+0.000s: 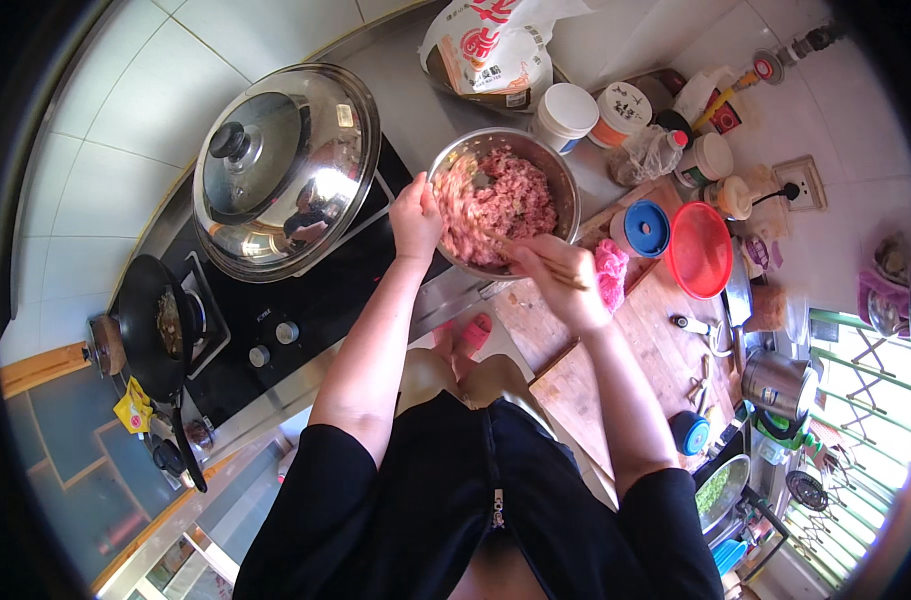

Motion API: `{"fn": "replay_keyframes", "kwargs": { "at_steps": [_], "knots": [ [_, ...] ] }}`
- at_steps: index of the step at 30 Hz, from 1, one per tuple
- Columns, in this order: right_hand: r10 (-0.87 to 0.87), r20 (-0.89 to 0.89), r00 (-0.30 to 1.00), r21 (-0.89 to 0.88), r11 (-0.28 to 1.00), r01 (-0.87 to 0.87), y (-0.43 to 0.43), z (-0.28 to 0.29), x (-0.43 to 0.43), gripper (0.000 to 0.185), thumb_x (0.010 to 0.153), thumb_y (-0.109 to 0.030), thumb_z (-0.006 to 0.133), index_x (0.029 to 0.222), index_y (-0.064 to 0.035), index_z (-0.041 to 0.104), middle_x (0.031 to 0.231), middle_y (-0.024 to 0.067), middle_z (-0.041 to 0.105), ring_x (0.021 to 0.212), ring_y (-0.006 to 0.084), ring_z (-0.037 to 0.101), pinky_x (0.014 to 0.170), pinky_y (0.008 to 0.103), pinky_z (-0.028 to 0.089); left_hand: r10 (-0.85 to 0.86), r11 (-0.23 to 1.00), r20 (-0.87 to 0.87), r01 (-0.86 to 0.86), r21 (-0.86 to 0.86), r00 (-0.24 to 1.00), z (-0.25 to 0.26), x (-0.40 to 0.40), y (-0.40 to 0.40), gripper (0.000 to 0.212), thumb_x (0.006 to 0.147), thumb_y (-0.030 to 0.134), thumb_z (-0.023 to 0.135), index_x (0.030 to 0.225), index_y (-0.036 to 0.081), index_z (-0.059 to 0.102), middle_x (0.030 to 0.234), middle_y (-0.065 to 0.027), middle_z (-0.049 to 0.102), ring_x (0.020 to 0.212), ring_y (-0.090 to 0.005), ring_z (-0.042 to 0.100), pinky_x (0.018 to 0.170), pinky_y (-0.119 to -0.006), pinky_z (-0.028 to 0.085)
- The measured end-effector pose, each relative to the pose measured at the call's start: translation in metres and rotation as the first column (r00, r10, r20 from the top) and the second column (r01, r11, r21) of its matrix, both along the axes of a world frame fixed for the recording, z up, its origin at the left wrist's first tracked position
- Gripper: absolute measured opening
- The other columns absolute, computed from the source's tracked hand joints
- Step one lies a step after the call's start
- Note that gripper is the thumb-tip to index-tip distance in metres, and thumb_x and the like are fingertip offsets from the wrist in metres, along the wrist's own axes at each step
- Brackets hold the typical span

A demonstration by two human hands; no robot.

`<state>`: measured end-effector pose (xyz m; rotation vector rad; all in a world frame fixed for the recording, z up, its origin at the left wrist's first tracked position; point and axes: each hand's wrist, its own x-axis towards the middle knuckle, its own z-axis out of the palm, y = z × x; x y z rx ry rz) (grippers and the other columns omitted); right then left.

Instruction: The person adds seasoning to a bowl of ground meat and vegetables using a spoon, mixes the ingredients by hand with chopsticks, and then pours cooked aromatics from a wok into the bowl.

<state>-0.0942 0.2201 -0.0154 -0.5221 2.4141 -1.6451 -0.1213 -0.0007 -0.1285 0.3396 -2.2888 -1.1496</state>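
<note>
Minced meat point(519, 195) with small pale bits fills much of a round stainless steel bowl point(568, 180), near the counter's front edge. My left hand point(416, 217) grips the bowl's left rim, thumb on the inner side. In my right hand point(559, 279), over the bowl's lower right rim, are wooden chopsticks point(553, 270); their far ends reach into the meat and are blurred. The meat on the bowl's left side is blurred too. A pink cloth point(611, 274) lies just right of my right hand.
To the left stand a large lidded steel pan point(275, 172) and a black wok point(152, 322) on the stove. White tubs point(566, 112) and a printed bag point(493, 52) sit behind the bowl. Rightward are a red plastic basin point(699, 250), a blue-lidded container point(645, 229) and a wooden board point(635, 345).
</note>
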Motion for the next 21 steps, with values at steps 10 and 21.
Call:
{"fn": "replay_keyframes", "kwargs": {
  "at_steps": [10,21],
  "knots": [
    [0.009,-0.04,0.999,0.003,1.0,-0.009,0.001,0.004,-0.002,0.011,0.082,-0.009,0.067,0.089,-0.0002,0.067,0.08,0.0132,0.066,0.072,0.021,0.065,0.063,0.0294,0.051,0.029,0.995,-0.072,-0.036,-0.094,0.997,0.003,0.002,0.003,0.018,0.084,0.003,0.056,0.099,-0.004,0.063,0.079,-0.0197,0.063,0.073,-0.0358,0.063,0.064,-0.039,0.051],
    [0.073,-0.2,0.977,0.001,0.997,-0.075,-0.003,0.005,0.0,0.008,0.085,-0.005,0.06,0.089,-0.0012,0.066,0.079,0.0129,0.065,0.074,0.0248,0.065,0.063,0.031,0.052,0.031,0.995,-0.057,-0.037,-0.098,0.998,0.001,0.004,0.003,0.02,0.083,0.003,0.056,0.101,-0.005,0.062,0.084,-0.0204,0.064,0.073,-0.0352,0.063,0.065,-0.038,0.052]
  ]
}}
